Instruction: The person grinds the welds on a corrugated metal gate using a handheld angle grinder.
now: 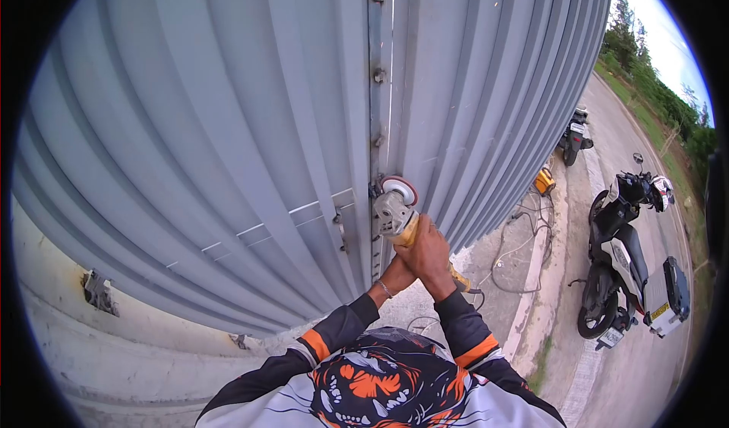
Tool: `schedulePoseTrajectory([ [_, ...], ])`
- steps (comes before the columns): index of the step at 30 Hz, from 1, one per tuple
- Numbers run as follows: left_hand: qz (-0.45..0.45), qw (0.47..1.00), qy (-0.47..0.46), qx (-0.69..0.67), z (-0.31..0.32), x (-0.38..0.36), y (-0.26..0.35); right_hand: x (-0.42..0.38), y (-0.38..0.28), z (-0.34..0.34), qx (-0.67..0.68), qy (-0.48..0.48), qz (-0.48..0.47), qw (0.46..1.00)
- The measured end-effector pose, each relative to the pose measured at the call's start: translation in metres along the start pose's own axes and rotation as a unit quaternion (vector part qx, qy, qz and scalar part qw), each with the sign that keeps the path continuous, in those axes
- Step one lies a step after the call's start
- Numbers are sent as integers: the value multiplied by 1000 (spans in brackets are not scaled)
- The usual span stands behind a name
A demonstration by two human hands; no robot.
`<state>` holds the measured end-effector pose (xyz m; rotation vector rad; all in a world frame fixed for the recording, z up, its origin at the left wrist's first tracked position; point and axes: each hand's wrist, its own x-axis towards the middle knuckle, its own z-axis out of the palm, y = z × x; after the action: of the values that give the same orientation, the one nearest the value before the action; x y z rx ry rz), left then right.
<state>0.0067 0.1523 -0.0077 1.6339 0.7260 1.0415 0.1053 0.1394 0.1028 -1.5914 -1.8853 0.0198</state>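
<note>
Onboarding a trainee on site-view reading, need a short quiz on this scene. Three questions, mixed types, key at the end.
1. Short answer: what power tool does the right hand grip?
2. True or false: in the picture, the nearer motorcycle is to the right of the corrugated metal wall.
3. Multiple choice: which wrist wears the bracelet? a) right b) left c) both

Key: 1. An angle grinder. 2. True. 3. b.
</note>
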Motion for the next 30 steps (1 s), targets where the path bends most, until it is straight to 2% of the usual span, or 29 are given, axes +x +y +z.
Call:
schedulePoseTrajectory([
  [9, -24, 999, 23, -3, 4, 3, 3, 5, 3, -6, 15, 17, -25, 999],
  [12, 4, 998, 56, 1, 8, 0, 8, 7, 1, -7, 6, -11, -4, 1000],
  [15, 10, 999, 42, 25, 5, 2, 6, 8, 3, -6, 13, -13, -3, 1000],
  [18, -20, 998, 57, 12, 13, -2, 6, 4, 10, -1, 21, -18, -16, 999],
  [21, 9, 998, 64, 12, 19, -4, -3, 1, 15, 1, 24, -10, -33, 999],
  [24, -1, 998, 64, -25, 18, -4, -2, 2, 11, -1, 12, -22, -6, 1000],
  [30, -11, 998, 54, -22, 13, 5, 5, 11, 7, -9, 15, -1, -30, 999],
])
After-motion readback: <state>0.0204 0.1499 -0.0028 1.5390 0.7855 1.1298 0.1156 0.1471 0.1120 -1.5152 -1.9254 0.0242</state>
